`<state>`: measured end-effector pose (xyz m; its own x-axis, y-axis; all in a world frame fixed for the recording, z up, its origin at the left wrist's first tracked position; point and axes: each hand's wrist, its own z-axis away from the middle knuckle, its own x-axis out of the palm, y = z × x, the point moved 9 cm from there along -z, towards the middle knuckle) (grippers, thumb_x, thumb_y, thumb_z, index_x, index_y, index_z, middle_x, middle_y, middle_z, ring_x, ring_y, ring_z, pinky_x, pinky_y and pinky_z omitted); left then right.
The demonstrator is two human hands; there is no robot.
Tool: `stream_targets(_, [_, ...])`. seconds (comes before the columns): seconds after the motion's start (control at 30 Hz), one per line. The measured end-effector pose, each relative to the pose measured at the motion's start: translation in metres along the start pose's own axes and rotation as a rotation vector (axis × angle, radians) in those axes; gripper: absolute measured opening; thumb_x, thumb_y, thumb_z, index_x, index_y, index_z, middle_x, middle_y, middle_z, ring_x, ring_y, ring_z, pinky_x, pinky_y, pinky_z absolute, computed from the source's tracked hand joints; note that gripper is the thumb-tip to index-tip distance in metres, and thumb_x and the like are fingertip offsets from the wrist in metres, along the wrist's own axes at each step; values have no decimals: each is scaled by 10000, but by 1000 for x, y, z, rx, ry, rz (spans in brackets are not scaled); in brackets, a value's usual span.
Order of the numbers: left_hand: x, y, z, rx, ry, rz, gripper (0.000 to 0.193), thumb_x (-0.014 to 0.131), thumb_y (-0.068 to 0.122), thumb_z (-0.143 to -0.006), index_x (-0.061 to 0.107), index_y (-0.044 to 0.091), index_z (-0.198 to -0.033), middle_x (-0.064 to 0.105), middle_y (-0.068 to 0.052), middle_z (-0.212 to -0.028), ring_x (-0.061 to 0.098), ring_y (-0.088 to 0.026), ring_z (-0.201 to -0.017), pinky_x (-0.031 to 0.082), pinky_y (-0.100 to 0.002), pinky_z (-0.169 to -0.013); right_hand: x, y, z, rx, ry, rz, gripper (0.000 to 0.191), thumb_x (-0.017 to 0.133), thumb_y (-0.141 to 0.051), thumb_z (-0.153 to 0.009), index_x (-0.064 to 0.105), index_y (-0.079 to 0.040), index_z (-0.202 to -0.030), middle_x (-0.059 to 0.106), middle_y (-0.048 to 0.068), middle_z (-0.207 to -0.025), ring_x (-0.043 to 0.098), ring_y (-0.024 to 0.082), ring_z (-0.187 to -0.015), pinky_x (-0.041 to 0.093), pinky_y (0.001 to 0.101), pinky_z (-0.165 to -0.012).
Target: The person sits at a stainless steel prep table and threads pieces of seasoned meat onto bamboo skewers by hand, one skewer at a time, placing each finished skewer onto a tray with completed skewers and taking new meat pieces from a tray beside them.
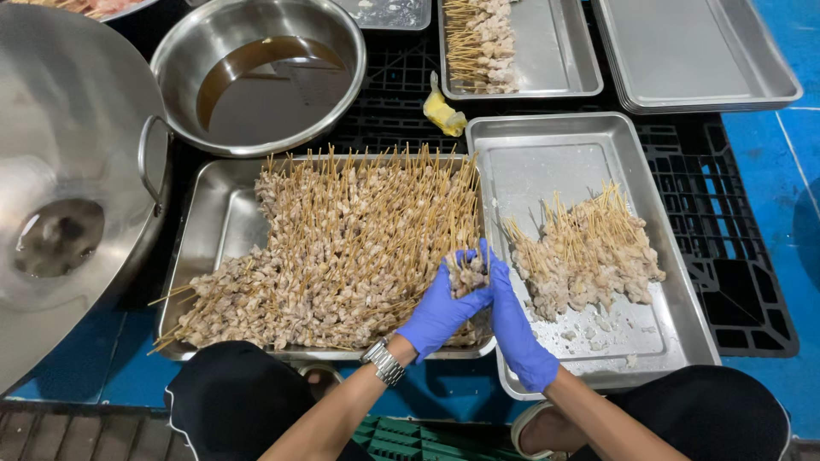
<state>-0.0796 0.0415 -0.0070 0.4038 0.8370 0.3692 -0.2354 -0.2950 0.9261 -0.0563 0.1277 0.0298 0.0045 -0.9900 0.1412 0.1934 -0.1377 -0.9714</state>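
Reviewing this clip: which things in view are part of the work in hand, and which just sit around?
In use: blue-gloved left hand and right hand gripping meat skewers; heaped steel tray; steel tray with smaller pile.
Lying about: steel bowl of brown liquid; yellow cloth; empty steel tray.

1. We crouch with our knees at the near edge; a tray (213, 230) heaped with a pile of skewers (342, 248) lies straight before us.
2. Just right of it lies a second tray (530, 162) with a smaller skewer heap (589, 256) in its middle.
3. Our left hand (440, 312) and right hand (512, 320) meet over the seam between these two trays, closed together around a bunch of skewers (467, 271).
4. Behind the first tray stands a round bowl (256, 72) with liquid in it.
5. To our far left sits a large wok (60, 171).
6. Behind the second tray lies a third tray (547, 43) with skewers along its left side, and right of that an empty-stacked tray (692, 51).
7. A crumpled glove (444, 113) lies between the bowl and the second tray.
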Motion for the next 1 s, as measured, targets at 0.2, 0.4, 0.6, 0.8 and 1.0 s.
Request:
stream_targets(0.2, [-10,7,6,68,186,-183,470,668,175,-1004,506,38,-1423,681,-77,-1278,642,-128,-1120,533,-289,-976,-6,-11,13,-432,-19,405,587,307,-379,-1139,252,-35,-1612,329,113,-1652,302,204,-1519,210,342,-1234])
stream_targets(0.4, [-10,3,7,1,175,29,368,698,156,-1004,585,-15,-1310,702,-73,-1154,655,-99,-1001,560,-258,-873,-10,12,1,-68,40,95,610,381,-348,-1085,375,-58,-1622,562,128,-1365,493,179,-1258,337,333,-1158])
stream_targets(0.6, [-3,7,9,-262,127,-433,465,749,209,-890,617,60,-1311,751,-109,-1022,663,-109,-826,560,-275,-737,-14,-21,-6,-24,55,10,590,605,-155,-950,405,-73,-1499,583,30,-1384,542,127,-1273,422,289,-1074])
stream_targets(0.8, [84,40,-22,348,86,-641,514,661,155,-955,537,27,-1437,674,-241,-1267,673,-405,-1100,560,-431,-873,-87,-49,-1,-376,357,0,302,683,-80,-1026,540,-18,-1284,616,60,-1095,587,106,-889,503,267,-726])
stream_targets(1.0, [176,-14,-61,449,-124,-701,492,671,189,-955,450,5,-1354,603,-294,-1242,617,-460,-1150,515,-488,-960,-190,-36,41,-435,583,122,227,530,-230,-1132,641,-35,-1164,653,28,-995,600,67,-892,508,230,-818])
